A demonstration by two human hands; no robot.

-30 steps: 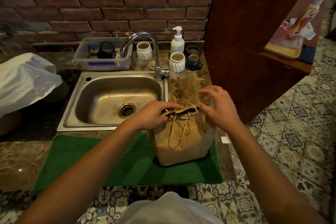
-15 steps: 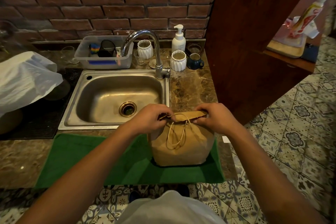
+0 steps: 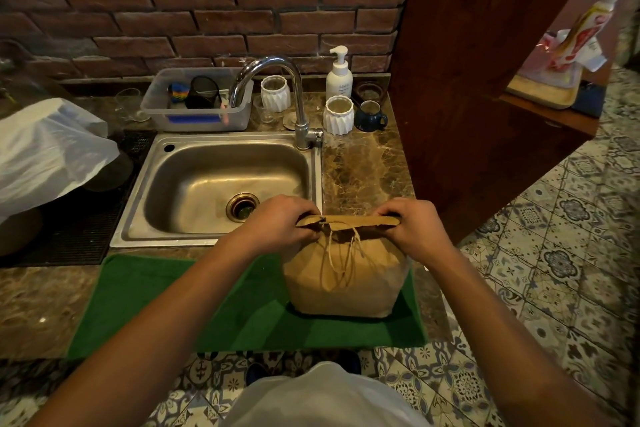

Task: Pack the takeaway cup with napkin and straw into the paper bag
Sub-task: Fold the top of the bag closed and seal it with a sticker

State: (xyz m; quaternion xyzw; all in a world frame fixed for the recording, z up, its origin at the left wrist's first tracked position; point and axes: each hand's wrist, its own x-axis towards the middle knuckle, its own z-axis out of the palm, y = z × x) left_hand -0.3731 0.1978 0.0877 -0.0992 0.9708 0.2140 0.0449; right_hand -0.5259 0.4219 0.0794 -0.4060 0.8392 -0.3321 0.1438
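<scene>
A brown paper bag [image 3: 346, 284] stands upright on the right part of a green mat [image 3: 180, 302]. Its top edge is folded over flat and its twine handles hang down the front. My left hand [image 3: 280, 222] pinches the left end of the folded top. My right hand [image 3: 412, 229] pinches the right end. The cup, napkin and straw are not visible; the closed bag hides its inside.
A steel sink [image 3: 221, 184] with a tap [image 3: 277, 90] lies just behind the bag. White ribbed cups [image 3: 338, 114], a soap pump bottle [image 3: 339, 74] and a blue mug [image 3: 370, 116] stand at the back. A wooden cabinet [image 3: 478, 80] rises on the right, a white plastic bag [image 3: 45, 152] on the left.
Both hands went from working the open mouth of the bag to pressing its top folded flat. The fold now lies straighter and my hands sit further apart at its ends.
</scene>
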